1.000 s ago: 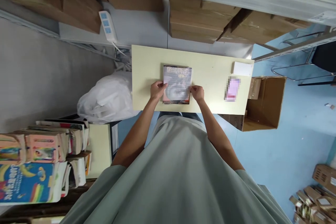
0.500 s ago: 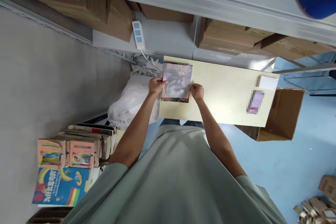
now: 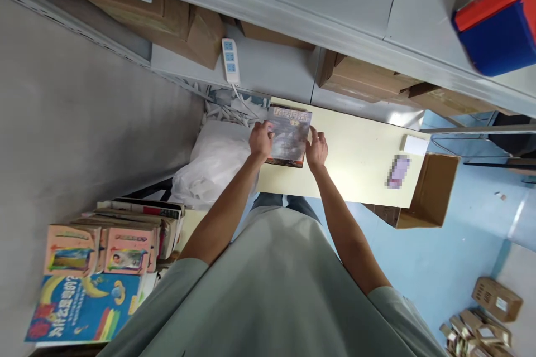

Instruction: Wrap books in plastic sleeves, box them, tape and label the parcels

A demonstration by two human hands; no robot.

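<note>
A book with a glossy grey cover and pale lettering along its far edge lies on the cream-coloured table. My left hand is at its left edge, fingers curled over the cover and the thumb side towards the middle. At the right edge is my right hand, its fingers apart and the fingertips touching or very near the book's side. Part of the left edge is hidden under my left hand.
A white power strip and cardboard boxes occupy the shelf behind the table. Left stand a white plastic bag and stacked books. A phone-like blurred purple object and white box lie right, near an open carton.
My left hand has shifted from pinching the book's left edge to lying curled over it. My right hand's pinch has loosened, fingers spreading along the right edge. The camera view has turned slightly.
</note>
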